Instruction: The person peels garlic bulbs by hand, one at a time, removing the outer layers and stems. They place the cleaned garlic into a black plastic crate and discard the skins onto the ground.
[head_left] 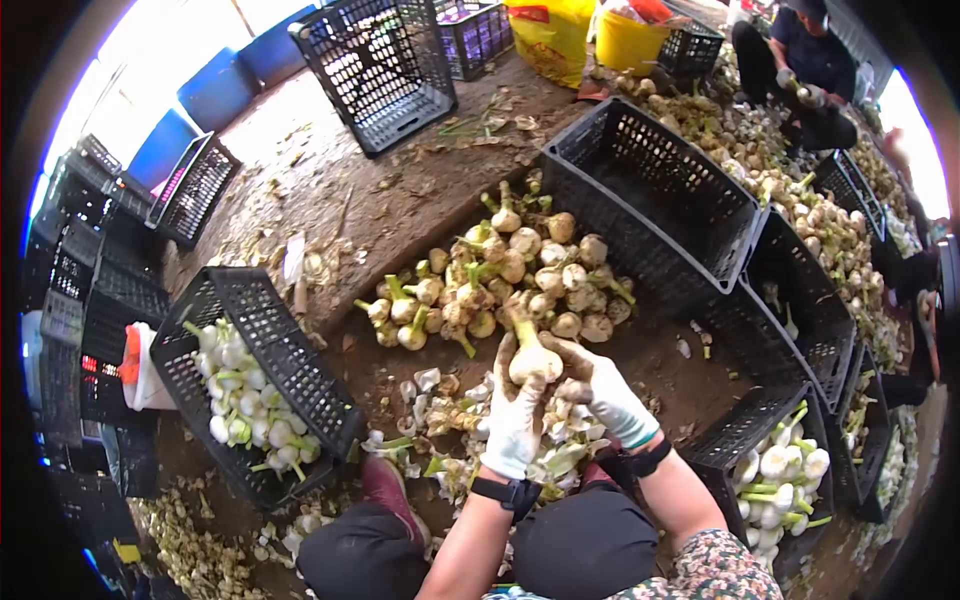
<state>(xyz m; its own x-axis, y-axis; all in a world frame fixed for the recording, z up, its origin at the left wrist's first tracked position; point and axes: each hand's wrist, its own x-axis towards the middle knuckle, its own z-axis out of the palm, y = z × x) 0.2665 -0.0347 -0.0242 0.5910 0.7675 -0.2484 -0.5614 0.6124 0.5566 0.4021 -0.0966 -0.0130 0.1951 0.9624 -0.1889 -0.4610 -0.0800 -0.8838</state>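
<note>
Head view. The left hand, in a white fabric glove, has its fingers wrapped up the left side of a soil-stained cream garlic bulb, which is held stalk upward. The right hand, likewise gloved, has its fingers curled closed against the bulb's right side and base. The bulb is held above a litter of pale peelings, just short of a heap of uncleaned garlic on the brown ground. A black plastic lattice crate holding white cleaned bulbs stands to the left. A second black lattice crate lies beyond the heap.
</note>
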